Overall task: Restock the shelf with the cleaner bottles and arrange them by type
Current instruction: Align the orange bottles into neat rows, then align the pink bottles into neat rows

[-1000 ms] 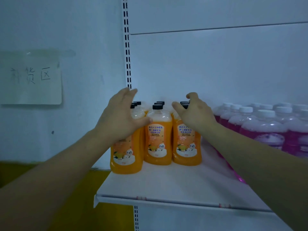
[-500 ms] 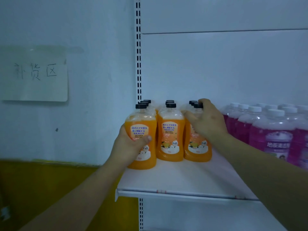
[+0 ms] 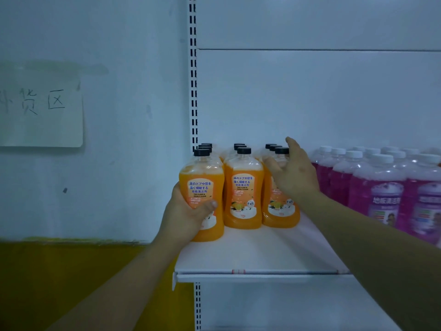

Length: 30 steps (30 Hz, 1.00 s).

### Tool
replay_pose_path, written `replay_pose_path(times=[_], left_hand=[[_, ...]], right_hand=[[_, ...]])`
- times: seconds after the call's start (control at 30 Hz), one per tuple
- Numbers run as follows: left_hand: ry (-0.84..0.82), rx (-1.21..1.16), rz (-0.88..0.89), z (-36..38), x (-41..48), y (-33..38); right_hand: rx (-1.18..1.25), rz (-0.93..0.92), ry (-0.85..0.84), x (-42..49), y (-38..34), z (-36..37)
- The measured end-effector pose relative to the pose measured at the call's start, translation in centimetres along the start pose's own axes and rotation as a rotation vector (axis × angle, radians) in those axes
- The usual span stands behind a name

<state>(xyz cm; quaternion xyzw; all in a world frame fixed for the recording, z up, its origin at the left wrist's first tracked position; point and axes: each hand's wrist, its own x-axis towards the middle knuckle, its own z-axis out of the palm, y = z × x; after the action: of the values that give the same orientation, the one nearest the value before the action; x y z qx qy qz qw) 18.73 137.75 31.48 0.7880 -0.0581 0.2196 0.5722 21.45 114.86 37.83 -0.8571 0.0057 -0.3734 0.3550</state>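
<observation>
On the white metal shelf (image 3: 262, 256), near its left edge, stand orange plastic cleaner bottles (image 3: 243, 194).

Pink bottles (image 3: 377, 187) fill the right side. Left hand (image 3: 188, 216) grips the front-left orange bottle (image 3: 202, 180) low down; it looks full, heavy and smooth. Right hand (image 3: 293, 173), fingers loose, rests on another.

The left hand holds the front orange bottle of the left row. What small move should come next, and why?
Probably push that orange bottle back a little, in line with the front middle bottle. It stands nearer the shelf edge than its two neighbours, and the left hand already grips its lower body. The right hand rests open against the right row, so that side looks steadied.
</observation>
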Motion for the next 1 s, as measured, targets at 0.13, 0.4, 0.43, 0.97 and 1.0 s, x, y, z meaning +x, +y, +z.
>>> replay_pose_path(times=[0.13, 0.4, 0.43, 0.97, 1.0], left_hand=[[-0.005, 0.025, 0.006, -0.1, 0.0, 0.1], [-0.093, 0.081, 0.000, -0.5, -0.1, 0.7], [-0.110, 0.088, -0.007, -0.7, -0.1, 0.9], [0.062, 0.558, 0.340, 0.8, -2.3, 9.3], [0.088, 0.658, 0.364, 1.5, -2.2, 9.8]], right_hand=[[0.007, 0.013, 0.024, -0.4, -0.1, 0.1], [0.001, 0.036, -0.047, -0.4, 0.0, -0.4], [0.007, 0.039, -0.056, -0.4, -0.1, -0.5], [-0.367, -0.243, -0.273, 1.2, -1.1, -10.0], [-0.392, -0.262, -0.275, 1.5, -0.6, -11.2]])
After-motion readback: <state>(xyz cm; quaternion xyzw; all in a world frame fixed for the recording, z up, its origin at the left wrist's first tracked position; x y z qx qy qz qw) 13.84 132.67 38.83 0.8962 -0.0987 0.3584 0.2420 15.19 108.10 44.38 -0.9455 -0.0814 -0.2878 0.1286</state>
